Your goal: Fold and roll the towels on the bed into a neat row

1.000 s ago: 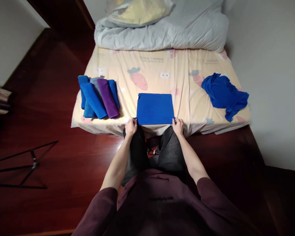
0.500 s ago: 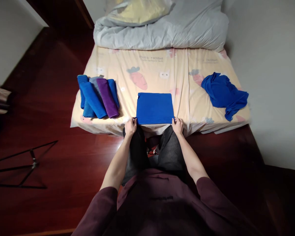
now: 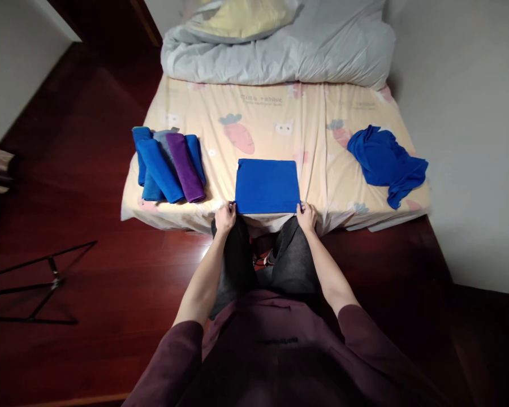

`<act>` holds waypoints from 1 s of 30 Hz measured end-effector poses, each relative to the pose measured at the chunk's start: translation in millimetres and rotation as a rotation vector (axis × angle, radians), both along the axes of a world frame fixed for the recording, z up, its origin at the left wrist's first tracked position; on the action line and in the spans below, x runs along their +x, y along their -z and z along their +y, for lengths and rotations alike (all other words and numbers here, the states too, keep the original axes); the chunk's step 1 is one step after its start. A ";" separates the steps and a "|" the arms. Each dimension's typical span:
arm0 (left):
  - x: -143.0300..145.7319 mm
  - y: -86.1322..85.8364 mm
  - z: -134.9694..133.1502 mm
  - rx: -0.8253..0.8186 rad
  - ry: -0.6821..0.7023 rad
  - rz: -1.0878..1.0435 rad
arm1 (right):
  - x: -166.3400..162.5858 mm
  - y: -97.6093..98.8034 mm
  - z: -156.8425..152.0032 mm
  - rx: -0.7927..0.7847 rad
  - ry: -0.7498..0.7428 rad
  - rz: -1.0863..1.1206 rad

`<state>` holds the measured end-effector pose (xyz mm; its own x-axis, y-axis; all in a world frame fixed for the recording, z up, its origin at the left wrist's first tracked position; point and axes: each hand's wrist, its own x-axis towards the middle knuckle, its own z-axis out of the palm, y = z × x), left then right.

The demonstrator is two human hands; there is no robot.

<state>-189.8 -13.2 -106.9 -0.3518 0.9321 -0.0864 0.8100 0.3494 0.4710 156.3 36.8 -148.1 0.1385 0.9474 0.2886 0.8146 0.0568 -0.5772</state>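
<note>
A blue cloth (image 3: pixel 267 185) lies folded into a flat rectangle at the near edge of the bed (image 3: pixel 280 121). My left hand (image 3: pixel 225 217) pinches its near left corner with curled fingers. My right hand (image 3: pixel 307 216) pinches its near right corner the same way. To the left on the bed lie several rolled cloths (image 3: pixel 168 164), blue ones and a purple one, side by side. A crumpled blue cloth (image 3: pixel 385 159) lies loose at the bed's right side.
A grey duvet (image 3: pixel 275 53) and a pillow are bunched at the head of the bed. The bed stands against a white wall on the right. A black metal stand (image 3: pixel 38 285) lies on the dark red wood floor at left.
</note>
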 end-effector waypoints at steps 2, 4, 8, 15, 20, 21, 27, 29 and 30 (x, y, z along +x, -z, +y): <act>0.1 -0.5 0.0 -0.004 -0.001 0.001 | 0.0 -0.5 -0.2 -0.002 -0.003 -0.002; 0.1 -0.9 0.1 -0.005 -0.002 -0.001 | 0.1 -0.2 -0.2 0.011 -0.002 -0.009; 0.0 0.0 0.7 -0.004 0.002 0.001 | -0.6 1.8 0.2 0.059 -0.006 -0.034; -3.0 7.4 1.9 0.064 0.032 0.000 | -1.9 -1.7 -0.1 0.057 0.017 -0.076; -6.1 7.9 2.9 0.230 0.115 0.060 | -0.4 -7.8 -1.7 0.095 -0.224 -0.144; -6.5 8.3 3.1 0.244 0.167 0.047 | -0.4 -7.8 -2.2 0.092 -0.278 -0.164; -10.1 21.5 6.7 0.286 0.440 -0.120 | -0.1 0.5 -3.1 0.150 -0.434 -0.264; -11.4 27.8 8.6 0.304 0.432 -0.139 | 0.8 2.8 -2.9 0.183 -0.438 -0.288; -11.9 30.3 9.1 0.310 0.428 -0.142 | 1.4 3.6 -2.9 0.195 -0.451 -0.298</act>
<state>-201.7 -4.2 -137.2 0.0594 0.9787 0.1964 0.7703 -0.1701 0.6146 157.6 33.9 -151.7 -0.3813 0.8193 0.4282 0.8108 0.5189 -0.2709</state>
